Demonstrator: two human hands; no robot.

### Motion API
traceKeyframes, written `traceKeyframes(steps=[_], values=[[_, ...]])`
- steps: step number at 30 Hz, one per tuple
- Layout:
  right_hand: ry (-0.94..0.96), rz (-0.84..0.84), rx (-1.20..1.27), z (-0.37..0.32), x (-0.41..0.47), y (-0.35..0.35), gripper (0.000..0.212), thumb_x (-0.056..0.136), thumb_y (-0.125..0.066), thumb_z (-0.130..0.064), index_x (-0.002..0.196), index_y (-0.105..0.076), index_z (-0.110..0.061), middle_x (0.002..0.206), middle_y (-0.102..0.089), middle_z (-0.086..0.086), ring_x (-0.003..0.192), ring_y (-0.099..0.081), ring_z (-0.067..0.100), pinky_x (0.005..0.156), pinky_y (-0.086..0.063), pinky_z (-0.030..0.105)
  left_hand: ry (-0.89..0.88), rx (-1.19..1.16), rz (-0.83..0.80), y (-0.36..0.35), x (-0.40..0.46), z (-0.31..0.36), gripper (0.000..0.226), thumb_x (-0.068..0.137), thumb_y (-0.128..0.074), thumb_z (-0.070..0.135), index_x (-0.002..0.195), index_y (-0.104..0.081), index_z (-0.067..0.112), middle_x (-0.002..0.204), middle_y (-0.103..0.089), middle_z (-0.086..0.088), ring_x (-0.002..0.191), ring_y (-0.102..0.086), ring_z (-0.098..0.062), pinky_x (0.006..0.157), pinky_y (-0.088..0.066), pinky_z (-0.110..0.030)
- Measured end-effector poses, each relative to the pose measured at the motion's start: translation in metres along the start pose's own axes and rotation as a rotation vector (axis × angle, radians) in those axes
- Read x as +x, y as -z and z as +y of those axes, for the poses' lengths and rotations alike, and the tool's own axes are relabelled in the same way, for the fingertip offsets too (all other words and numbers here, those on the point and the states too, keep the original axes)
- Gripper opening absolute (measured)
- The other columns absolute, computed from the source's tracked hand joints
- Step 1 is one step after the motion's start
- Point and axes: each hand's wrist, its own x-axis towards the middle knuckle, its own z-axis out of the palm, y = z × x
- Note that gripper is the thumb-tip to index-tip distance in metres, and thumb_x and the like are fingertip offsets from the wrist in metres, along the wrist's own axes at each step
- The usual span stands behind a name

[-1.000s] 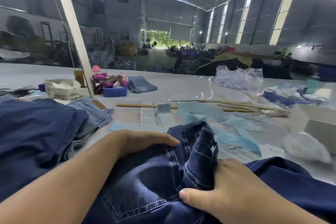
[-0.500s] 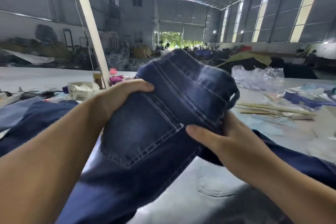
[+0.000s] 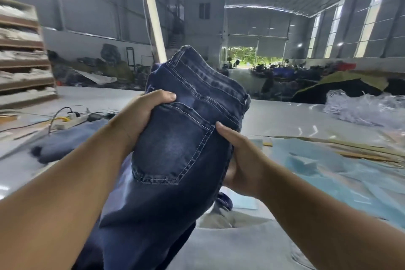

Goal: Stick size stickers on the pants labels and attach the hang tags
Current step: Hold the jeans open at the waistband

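Head view shows the left hand (image 3: 143, 114) curled round the left edge of a folded pair of dark blue jeans (image 3: 184, 138), thumb laid across the top of the back pocket (image 3: 173, 144). The right hand (image 3: 243, 160) grips the opposite edge, thumb on the pocket's corner and fingers tucked behind the cloth, out of sight. Between them the jeans are held up off the table (image 3: 274, 116), waistband (image 3: 210, 79) uppermost and tilted away, the legs trailing down toward the person.

No label, size sticker or hang tag is visible on the pants from this side; the waistband's inside is turned away. The step in hand looks like bringing the pair round to find its label. To do it well, I judge the grip should stay near the waistband so the folded cloth does not slump open, and the pair should be turned and laid flat with the inner waistband exposed before one hand lets go.

Further out, light blue paper sheets (image 3: 317, 160) and thin wooden strips (image 3: 361, 153) lie on the right of the table, with crumpled clear plastic (image 3: 361, 105) beyond. More denim (image 3: 65, 140) lies on the left, beside a power strip (image 3: 72, 120).
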Motion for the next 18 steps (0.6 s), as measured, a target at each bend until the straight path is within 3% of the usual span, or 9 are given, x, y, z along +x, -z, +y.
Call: traceKeyframes(steps=[2,4,10,15,18], values=[[0.051,-0.126,0.085,0.001,0.013,-0.015,0.054,0.076,-0.078,-0.047,0.123,-0.069,-0.019,0.124,-0.069,0.007,0.112,-0.067,0.029,0.087,-0.056,0.043,0.007,-0.004,0.006,0.012,-0.005,0.006,0.023,0.085,-0.059,0.027,0.078,-0.078,0.016,0.075,-0.074,-0.007,0.061,-0.070,-0.020,0.056,-0.057,-0.027],[0.093,-0.208,0.091,0.002,0.025,-0.028,0.059,0.075,-0.077,-0.054,0.123,-0.069,-0.020,0.127,-0.067,0.007,0.116,-0.064,0.029,0.096,-0.052,0.043,0.004,0.004,0.010,0.024,-0.010,0.012,0.023,0.077,-0.062,0.031,0.073,-0.079,0.018,0.073,-0.074,-0.005,0.061,-0.070,-0.019,0.057,-0.057,-0.027],[0.101,-0.387,0.143,0.016,0.049,-0.048,0.069,0.073,-0.068,-0.069,0.124,-0.068,-0.023,0.135,-0.062,0.005,0.126,-0.057,0.028,0.110,-0.040,0.048,-0.086,-0.037,0.073,0.055,-0.019,0.020,0.021,0.080,-0.062,0.033,0.076,-0.079,0.021,0.076,-0.075,-0.002,0.065,-0.071,-0.017,0.059,-0.057,-0.027],[0.068,-0.479,0.048,0.024,0.051,-0.060,0.059,0.066,-0.078,-0.059,0.112,-0.075,-0.022,0.124,-0.069,0.005,0.114,-0.065,0.024,0.092,-0.054,0.039,-0.092,-0.058,0.090,0.067,-0.021,0.014,0.021,0.078,-0.062,0.031,0.071,-0.079,0.020,0.073,-0.074,-0.001,0.063,-0.070,-0.016,0.058,-0.056,-0.025],[0.051,-0.442,0.082,0.026,0.053,-0.068,0.054,0.056,-0.087,-0.032,0.106,-0.076,-0.012,0.111,-0.073,0.011,0.099,-0.070,0.027,0.086,-0.056,0.038,-0.076,-0.064,0.093,0.074,-0.020,0.010,0.020,0.078,-0.064,0.031,0.071,-0.079,0.020,0.074,-0.075,-0.002,0.063,-0.071,-0.016,0.056,-0.056,-0.024]])
